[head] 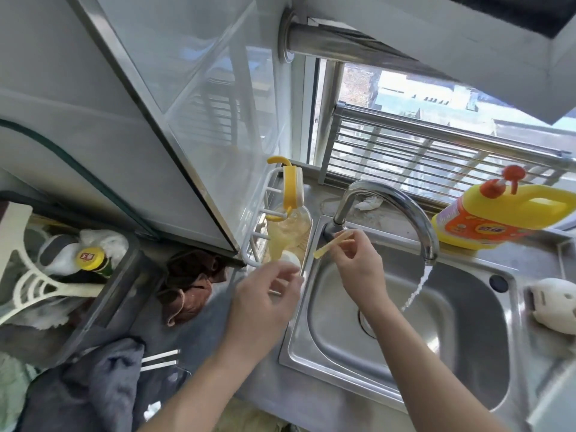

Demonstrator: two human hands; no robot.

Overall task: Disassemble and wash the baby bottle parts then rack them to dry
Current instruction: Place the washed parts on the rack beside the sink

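So right hand pinches the yellow straw above the sink left rim, mid-frame; left hand is blurry by the rack, grip unclear.

Bare left hand, bare right hand, bare forearms, slim wrists

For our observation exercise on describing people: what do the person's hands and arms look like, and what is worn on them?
The left hand and right hand are bare: no gloves, rings or watch show. Both forearms are uncovered to the picture's edge, no sleeves in view. The left hand is blurred.
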